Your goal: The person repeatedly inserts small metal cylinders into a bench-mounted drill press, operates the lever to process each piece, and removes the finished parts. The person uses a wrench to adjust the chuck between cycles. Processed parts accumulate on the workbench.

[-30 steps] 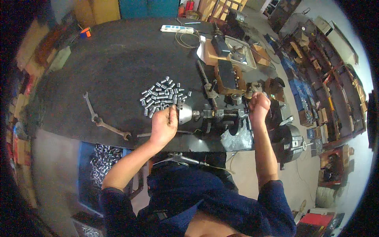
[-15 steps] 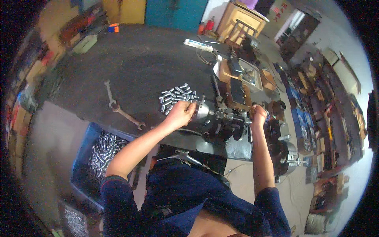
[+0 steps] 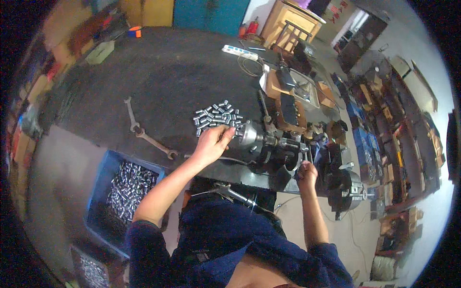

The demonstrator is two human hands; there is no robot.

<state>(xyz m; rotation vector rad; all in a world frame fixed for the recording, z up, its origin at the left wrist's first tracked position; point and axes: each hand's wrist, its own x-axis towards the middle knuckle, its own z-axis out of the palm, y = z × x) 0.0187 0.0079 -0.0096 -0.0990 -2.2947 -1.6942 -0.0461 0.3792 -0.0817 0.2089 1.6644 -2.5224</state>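
A small bench machine with a round metal chuck [image 3: 248, 134] sits at the table's front edge. My left hand [image 3: 211, 145] is just left of the chuck, thumb and fingers pinched; whatever is between the fingertips is too small to make out. Behind and beside that hand lies a pile of short shiny metal cylinders [image 3: 216, 114]. At the machine's right end, my right hand [image 3: 306, 174] is closed round the low end of a lever [image 3: 304, 152], its grip mostly covered by my fingers.
Two open-ended spanners [image 3: 152, 142] lie on the dark table [image 3: 153, 72]. Below the table's left side stands a blue bin [image 3: 98, 192] of metal cylinders. A brown box [image 3: 291, 115] stands behind the machine, a power strip [image 3: 240, 52] farther back. Another chuck-like machine [image 3: 343, 189] is at right.
My right hand has come down toward me, with the lever swung along. My left hand has drawn back slightly leftward from the chuck face.
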